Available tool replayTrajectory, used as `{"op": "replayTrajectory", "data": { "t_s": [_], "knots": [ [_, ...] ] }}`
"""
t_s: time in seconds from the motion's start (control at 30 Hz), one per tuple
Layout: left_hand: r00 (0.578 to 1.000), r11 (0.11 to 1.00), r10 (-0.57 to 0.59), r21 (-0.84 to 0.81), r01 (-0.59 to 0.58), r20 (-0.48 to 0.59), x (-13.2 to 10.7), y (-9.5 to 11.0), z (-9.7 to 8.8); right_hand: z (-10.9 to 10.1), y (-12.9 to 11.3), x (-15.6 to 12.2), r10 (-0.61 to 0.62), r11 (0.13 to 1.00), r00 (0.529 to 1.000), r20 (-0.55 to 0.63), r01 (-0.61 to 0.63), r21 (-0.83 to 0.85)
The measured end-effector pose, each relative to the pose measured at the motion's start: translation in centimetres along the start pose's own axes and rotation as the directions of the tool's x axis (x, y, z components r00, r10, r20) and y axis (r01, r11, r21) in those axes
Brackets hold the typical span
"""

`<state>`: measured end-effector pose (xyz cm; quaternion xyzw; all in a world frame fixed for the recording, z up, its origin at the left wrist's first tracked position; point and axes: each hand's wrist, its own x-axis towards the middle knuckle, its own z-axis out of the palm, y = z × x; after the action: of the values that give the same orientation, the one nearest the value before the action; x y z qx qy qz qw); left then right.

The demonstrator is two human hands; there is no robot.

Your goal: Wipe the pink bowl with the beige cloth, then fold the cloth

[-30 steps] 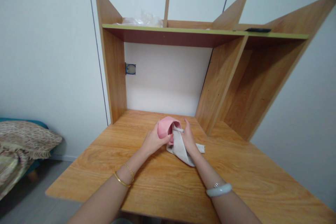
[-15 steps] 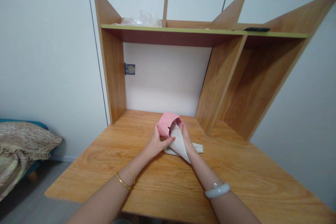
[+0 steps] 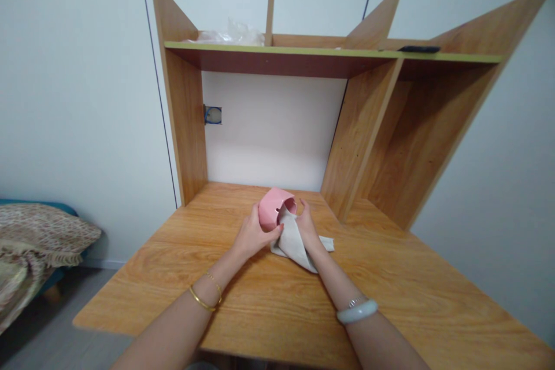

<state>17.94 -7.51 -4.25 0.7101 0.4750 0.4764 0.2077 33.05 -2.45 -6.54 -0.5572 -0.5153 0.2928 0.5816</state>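
Note:
My left hand (image 3: 255, 232) is wrapped round a glossy pink faceted bowl (image 3: 269, 208) with a small notch in its rim. The bowl is tipped on its side, its opening turned to the right and toward me. A light grey cloth (image 3: 293, 243) runs from inside the opening down to the desk, and one end lies flat beyond my right wrist. My right hand (image 3: 307, 228) is at the bowl's mouth with the cloth against its fingers. One finger sticks up outside the rim; the others are partly hidden by the cloth.
The wooden desk (image 3: 173, 277) carries a shelf unit (image 3: 277, 53) at the back. On the shelf lie a clear plastic bag (image 3: 236, 33) and a dark flat object (image 3: 418, 49). An open wall socket box (image 3: 213, 115) shows at left. A patterned blanket (image 3: 47, 228) lies at far left.
My right hand has drawn back slightly from the rim, with a finger lifting off the bowl. The bowl has turned a little in my left hand, and the cloth has shifted with it.

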Motion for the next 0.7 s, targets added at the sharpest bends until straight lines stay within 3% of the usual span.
{"op": "replayTrajectory", "data": {
  "t_s": [0.13,0.37,0.53,0.7],
  "knots": [
    [0.999,0.987,-0.037,0.16,0.031,0.031,0.0,0.0,-0.2,-0.8,-0.5,0.2,-0.056,0.987,0.998,-0.018,0.053,-0.154],
    [0.998,0.975,-0.06,0.216,0.059,-0.003,0.4,0.0,-0.7,-1.1,-1.6,-0.8,-0.182,0.939,0.983,0.023,0.181,-0.292],
    [0.997,0.986,-0.065,0.152,0.071,-0.046,0.7,-0.5,-1.1,-0.9,-1.3,-1.3,-0.167,0.928,0.984,0.069,0.18,-0.327],
    [0.999,0.999,-0.041,0.004,0.041,-0.032,0.7,-1.3,-0.6,-1.0,-0.7,-0.9,-0.144,0.967,0.986,0.084,0.159,-0.2]
  ]
}}
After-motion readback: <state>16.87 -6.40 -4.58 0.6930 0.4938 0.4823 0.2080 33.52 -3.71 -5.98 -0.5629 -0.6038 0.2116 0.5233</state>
